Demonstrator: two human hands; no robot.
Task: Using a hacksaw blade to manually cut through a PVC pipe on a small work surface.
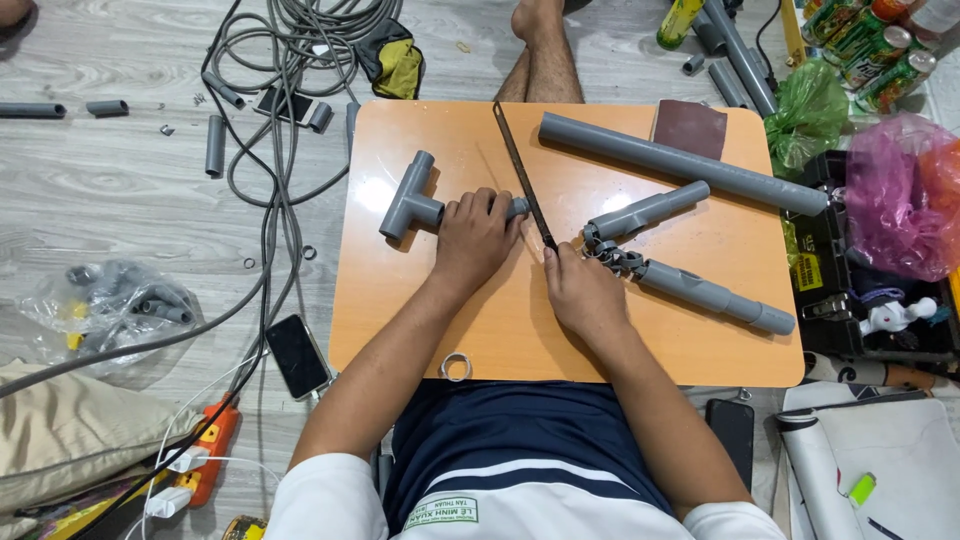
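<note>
On the small orange table (420, 320), my left hand (474, 240) presses down on a short grey pipe joined to a grey T-fitting (410, 195). Only the pipe's end (518, 207) shows past my fingers. My right hand (580, 290) grips the near end of a thin dark saw blade (520, 170). The blade lies across the pipe end, slanting away toward the table's far edge.
A long grey pipe (680, 160), two shorter pipe pieces (650, 210) (715, 297) joined by several clips, and a brown sandpaper sheet (690, 128) lie on the table's right half. A small ring (456, 367) sits at the near edge. A phone (297, 355), cables, pipe offcuts and bags cover the floor.
</note>
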